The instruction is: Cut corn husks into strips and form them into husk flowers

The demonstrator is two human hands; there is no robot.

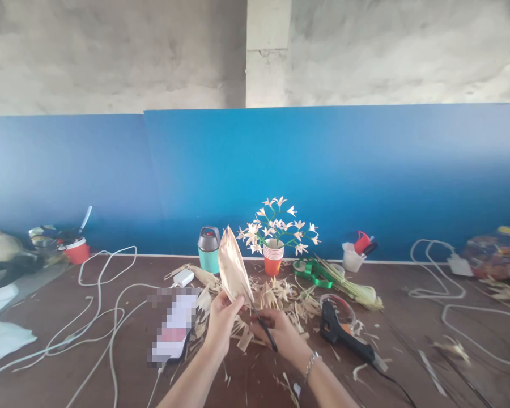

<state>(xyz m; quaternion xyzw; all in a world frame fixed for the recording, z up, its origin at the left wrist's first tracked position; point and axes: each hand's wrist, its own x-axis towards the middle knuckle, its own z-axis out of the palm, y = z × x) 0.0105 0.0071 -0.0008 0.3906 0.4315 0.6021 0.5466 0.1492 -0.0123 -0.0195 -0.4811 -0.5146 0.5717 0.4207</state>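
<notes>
My left hand [221, 320] pinches the lower end of a pale dried husk leaf [233, 264] and holds it upright over the brown table [68, 362]. My right hand [280, 331] is closed round the black handles of small scissors [263, 327], whose blades point toward the base of the leaf. Beneath both hands lies a heap of cut husk strips [276, 300]. Behind it stands an orange paper cup [273, 256] holding white handmade flowers [276, 224] on green stems.
A black glue gun [344, 334] lies right of my hands, a blurred phone [174, 328] to the left. White cables [102, 317] loop across the left side, more cables [437, 283] at right. A teal flask [208, 249], green tape [312, 271], a red cup [77, 250] and a blue backboard [365, 181] stand behind.
</notes>
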